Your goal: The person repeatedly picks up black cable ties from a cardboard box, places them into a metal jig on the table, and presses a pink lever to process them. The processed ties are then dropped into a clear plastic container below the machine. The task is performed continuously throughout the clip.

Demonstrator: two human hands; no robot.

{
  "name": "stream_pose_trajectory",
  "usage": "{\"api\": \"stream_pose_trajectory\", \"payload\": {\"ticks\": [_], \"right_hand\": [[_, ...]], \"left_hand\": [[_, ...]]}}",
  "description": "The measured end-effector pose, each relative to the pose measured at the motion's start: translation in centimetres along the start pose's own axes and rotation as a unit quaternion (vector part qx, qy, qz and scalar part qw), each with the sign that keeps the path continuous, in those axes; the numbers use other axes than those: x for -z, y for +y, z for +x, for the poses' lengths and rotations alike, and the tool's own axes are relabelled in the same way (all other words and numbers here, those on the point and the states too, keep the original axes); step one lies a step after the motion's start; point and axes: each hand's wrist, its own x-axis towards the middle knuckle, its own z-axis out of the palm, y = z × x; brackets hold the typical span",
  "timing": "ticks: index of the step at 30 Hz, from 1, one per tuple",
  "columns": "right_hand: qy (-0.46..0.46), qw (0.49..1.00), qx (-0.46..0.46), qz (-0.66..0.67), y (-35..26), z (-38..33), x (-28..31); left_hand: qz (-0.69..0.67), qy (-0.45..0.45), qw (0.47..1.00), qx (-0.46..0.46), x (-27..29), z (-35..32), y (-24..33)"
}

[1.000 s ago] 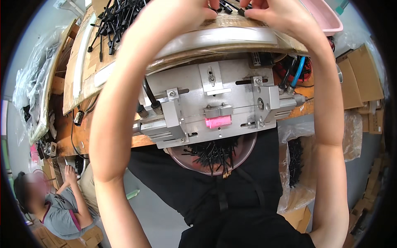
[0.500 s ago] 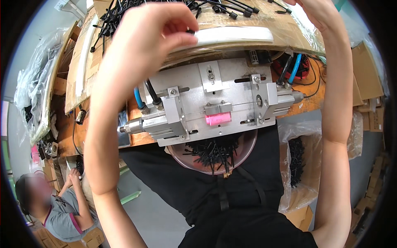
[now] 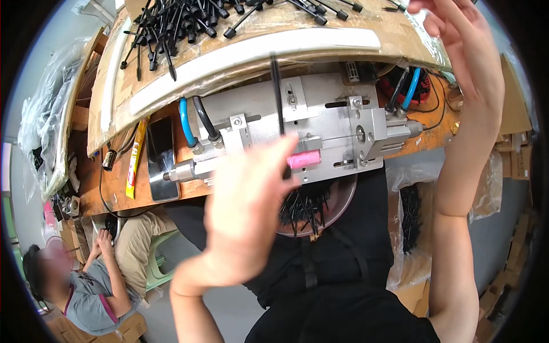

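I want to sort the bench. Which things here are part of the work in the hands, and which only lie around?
In use: left hand holding a black rod at the metal fixture; right hand by the pile of black rods; bowl of black pieces.

Lying about: dark phone; yellow packet; clear bags.

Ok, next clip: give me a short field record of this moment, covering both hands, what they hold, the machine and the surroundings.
left hand: holds a thin black plastic rod upright against the machine
right hand: raised over the pile, fingers spread, holding nothing visible
machine: grey metal fixture with a pink block and blue and black hoses
stock: pile of black capped rods on the cardboard-covered shelf
catch: round dish of black rods below the fixture
bystander: seated person, lower left
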Motion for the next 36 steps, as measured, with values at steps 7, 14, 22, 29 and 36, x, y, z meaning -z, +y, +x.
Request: {"api": "stream_pose_trajectory", "payload": {"ticks": [7,14,22,29,36], "right_hand": [[-0.058,0.997,-0.034,0.043,0.5,-3.9,2.3],[-0.004,0.999,0.026,-0.035,-0.7,-9.1,-1.1],[-0.126,0.964,0.009,-0.234,2.8,-20.1,-7.2],[-0.150,0.957,0.050,-0.242,4.9,-20.8,-9.9],[-0.219,0.932,-0.003,-0.288,2.4,-19.1,-8.9]], "left_hand": [[0.099,-0.089,0.990,0.042,-6.7,-5.2,1.8],[0.136,-0.112,0.984,0.038,-6.9,-4.4,1.9],[0.076,0.025,0.997,-0.013,-2.4,5.7,-2.5],[0.081,-0.067,0.992,0.065,1.2,13.1,-5.7],[-0.015,-0.170,0.982,0.081,2.2,14.0,-7.8]]}}
